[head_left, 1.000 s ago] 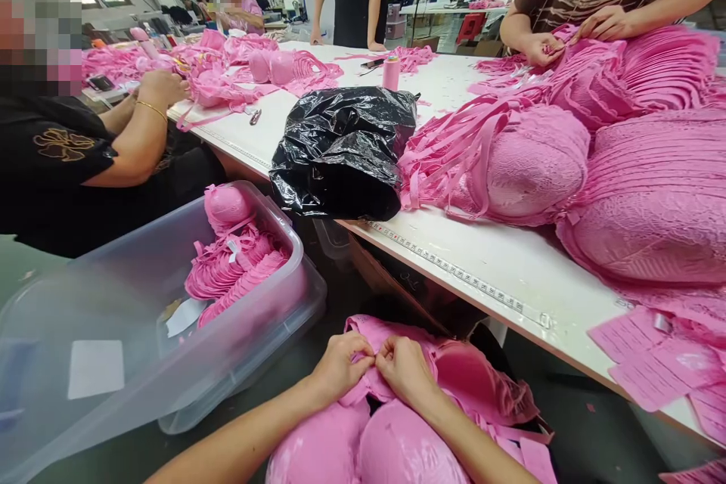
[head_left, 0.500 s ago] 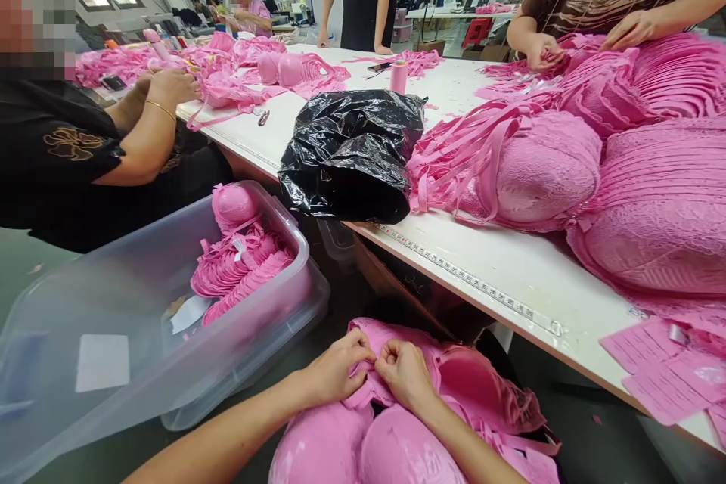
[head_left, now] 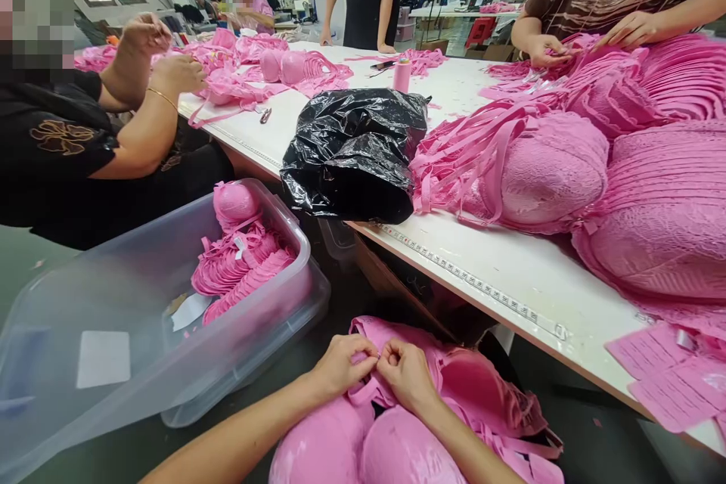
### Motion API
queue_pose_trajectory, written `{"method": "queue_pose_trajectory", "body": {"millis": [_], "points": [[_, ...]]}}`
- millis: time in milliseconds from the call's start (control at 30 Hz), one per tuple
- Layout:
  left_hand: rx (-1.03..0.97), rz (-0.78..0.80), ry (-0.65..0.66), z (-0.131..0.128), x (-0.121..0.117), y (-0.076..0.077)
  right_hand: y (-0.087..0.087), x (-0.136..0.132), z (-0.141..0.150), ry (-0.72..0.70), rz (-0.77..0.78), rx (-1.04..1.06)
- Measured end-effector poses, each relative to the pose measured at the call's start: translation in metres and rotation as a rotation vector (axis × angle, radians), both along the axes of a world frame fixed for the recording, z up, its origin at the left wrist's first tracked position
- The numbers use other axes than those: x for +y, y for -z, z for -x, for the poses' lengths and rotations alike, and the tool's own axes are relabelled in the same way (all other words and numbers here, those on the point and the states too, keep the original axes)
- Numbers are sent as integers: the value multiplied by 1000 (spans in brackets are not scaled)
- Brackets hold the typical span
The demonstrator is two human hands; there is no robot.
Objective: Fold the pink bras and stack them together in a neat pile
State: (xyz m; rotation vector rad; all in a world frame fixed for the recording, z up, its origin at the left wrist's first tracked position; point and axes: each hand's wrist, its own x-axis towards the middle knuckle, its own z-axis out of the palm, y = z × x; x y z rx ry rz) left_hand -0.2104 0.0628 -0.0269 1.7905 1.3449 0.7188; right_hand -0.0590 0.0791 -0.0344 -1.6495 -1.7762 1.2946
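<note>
In the head view, a pink bra lies across my lap, its padded cups bulging toward me. My left hand is closed over its band, thumb and forefinger pinched together. Close beside it, almost fingertip to fingertip, my right hand pinches the same bra. The small bit between the fingertips is too hidden to make out. To the right of my right hand, another pink cup shows its hollow inner side, with straps bunched below it.
A clear plastic bin with stacked pink bras stands at left. The white table carries a black plastic bag, a pink thread cone, a tape measure and large bra piles. Co-workers work around it.
My hands stay at the same spot on the bra, my left fingers now pinched closer to the right ones. The co-worker at left has lifted a hand.
</note>
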Motion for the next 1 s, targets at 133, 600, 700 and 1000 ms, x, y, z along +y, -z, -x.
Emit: {"method": "queue_pose_trajectory", "body": {"millis": [133, 600, 700, 1000], "points": [[73, -80, 317, 15, -4, -18, 2, -1, -1, -24, -3, 35], [-143, 148, -180, -4, 2, 3, 5, 0, 1, -3, -41, 61], [-349, 514, -391, -13, 6, 4, 3, 1, 1, 3, -51, 58], [48, -56, -109, -1, -4, 6, 7, -1, 1, -5, -44, 51]]}}
